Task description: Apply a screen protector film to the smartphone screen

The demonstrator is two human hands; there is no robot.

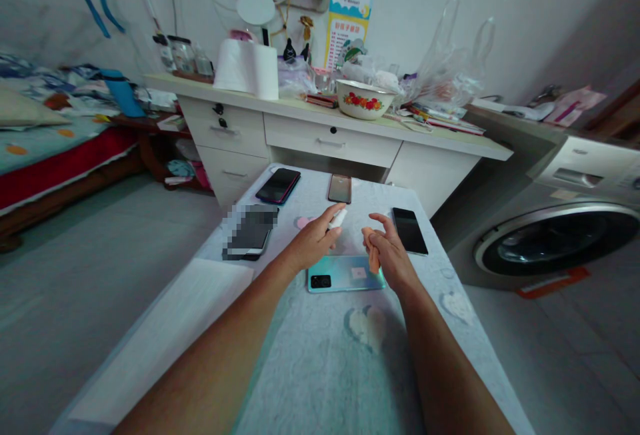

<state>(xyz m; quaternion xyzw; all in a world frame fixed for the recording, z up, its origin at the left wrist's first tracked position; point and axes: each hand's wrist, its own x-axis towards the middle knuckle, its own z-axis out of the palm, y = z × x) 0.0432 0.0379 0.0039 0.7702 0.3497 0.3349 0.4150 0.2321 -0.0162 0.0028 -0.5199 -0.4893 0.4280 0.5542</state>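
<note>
My left hand (315, 238) is closed round a small white object (339, 218) that sticks out past my fingers; I cannot name it. An orange cloth (372, 252) is pinched in my right hand (387, 252). Both hands hover over a teal phone (343, 273) lying face down on the grey cloth-covered table (325, 355). The orange cloth hangs at the phone's right end.
More phones lie on the table: a dark red one (279, 185), a brown one (340, 188), a black one (409, 230) and a blurred-out one (250, 232). Behind stands a white desk (325, 135) with a floral bowl (364, 98). A washing machine (555, 235) is right, a bed (45, 148) left.
</note>
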